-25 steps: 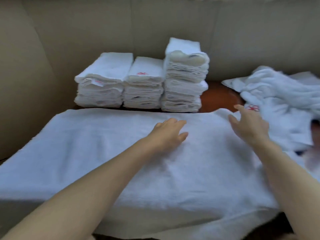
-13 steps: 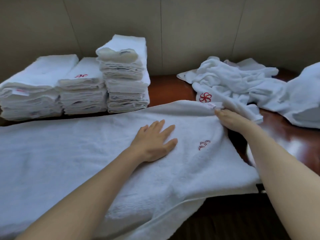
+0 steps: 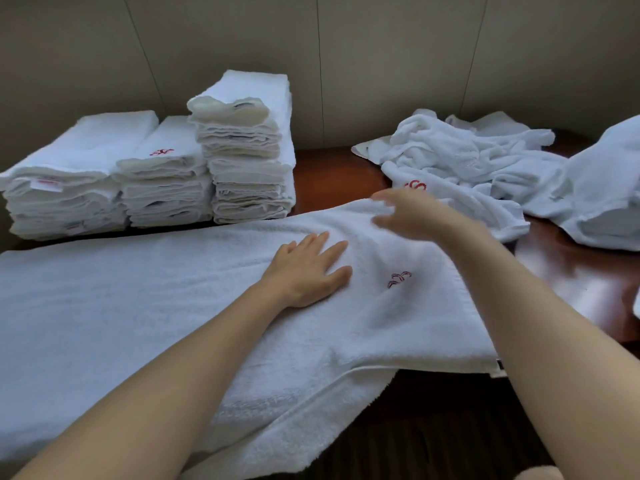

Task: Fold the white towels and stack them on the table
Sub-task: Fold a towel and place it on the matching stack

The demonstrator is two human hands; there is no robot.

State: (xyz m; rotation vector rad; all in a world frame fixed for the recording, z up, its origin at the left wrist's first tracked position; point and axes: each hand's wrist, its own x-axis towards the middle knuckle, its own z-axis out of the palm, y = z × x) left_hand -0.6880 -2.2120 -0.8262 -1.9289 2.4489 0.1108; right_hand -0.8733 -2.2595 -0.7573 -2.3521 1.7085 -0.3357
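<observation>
A large white towel point(image 3: 145, 306) with a small red emblem lies spread across the near part of the table, its front edge hanging over. My left hand point(image 3: 308, 268) rests flat on it, fingers straight, left of the emblem. My right hand point(image 3: 405, 213) is blurred at the towel's far right corner, fingers curled round the raised edge. Three stacks of folded white towels point(image 3: 166, 174) stand at the back left; the right one is tallest. A heap of unfolded white towels point(image 3: 467, 168) lies at the back right.
The dark reddish wooden table point(image 3: 332, 174) shows between the stacks and the heap, and at the right point(image 3: 571, 271). Another crumpled white towel point(image 3: 606, 188) sits at the far right edge. A beige padded wall runs behind everything.
The view has swung right and then settled. My right hand has moved left along the towel's far edge, lifting the corner. My left hand has stayed flat on the towel.
</observation>
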